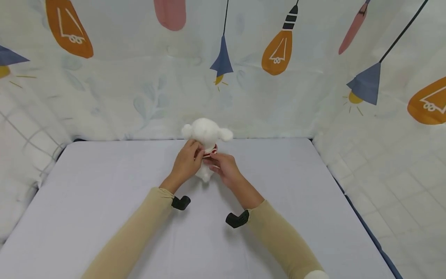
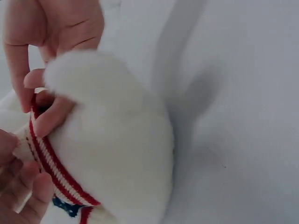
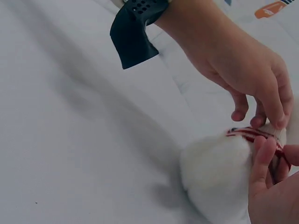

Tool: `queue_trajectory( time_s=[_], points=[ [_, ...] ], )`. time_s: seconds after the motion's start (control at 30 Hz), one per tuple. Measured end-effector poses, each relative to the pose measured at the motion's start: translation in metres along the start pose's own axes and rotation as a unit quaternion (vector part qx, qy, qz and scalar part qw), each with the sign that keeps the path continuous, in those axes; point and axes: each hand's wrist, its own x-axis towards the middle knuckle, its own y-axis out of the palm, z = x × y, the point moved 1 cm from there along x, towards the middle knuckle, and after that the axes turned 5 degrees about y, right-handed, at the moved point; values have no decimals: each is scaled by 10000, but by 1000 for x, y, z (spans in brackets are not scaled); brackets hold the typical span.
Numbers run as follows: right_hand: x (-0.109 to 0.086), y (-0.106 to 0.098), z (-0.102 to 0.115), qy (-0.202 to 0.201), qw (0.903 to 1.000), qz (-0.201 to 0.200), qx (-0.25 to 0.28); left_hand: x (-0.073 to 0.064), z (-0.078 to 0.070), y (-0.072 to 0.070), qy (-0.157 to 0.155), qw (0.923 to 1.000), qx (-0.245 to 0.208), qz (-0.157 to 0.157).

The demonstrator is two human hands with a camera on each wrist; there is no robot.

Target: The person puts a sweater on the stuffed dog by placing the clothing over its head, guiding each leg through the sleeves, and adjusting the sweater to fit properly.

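Note:
A white plush toy with two rounded ears stands near the back edge of the table, its small body below the head. Around its neck runs a red-and-white striped knitted band, with a blue white-dotted patch lower down. My left hand pinches the band from the left, fingertips close to the head. From the other side my right hand grips the band's edge, with one finger tucked under it in the left wrist view. The hands hide part of the band and the toy's body.
A white cloth covers the table. Behind it hangs a pale curtain printed with lamps and bulbs. Black wrist-worn devices stick out inward from both beige sleeves.

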Motion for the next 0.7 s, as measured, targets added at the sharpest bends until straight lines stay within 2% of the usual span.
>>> queue_trajectory(
  time_s=[0.17,0.3,0.4,0.5,0.57,0.7],
  points=[
    [2,-2,2,-138,9990,182,376,1,-2,-1,124,9997,-228,-19],
    [4,-6,0,-128,9966,445,683,2,-6,-1,99,9997,-208,66],
    [6,-8,0,-218,9956,557,723,3,-8,-2,34,9998,-141,107],
    [7,-9,-1,-270,9979,507,297,3,-10,-2,-162,9998,-10,143],
    [8,-10,-1,-267,9986,423,-187,3,-11,-4,-343,9992,88,173],
    [6,-14,-2,-280,9919,306,-1202,1,-11,-5,-567,9977,357,140]
  ],
)
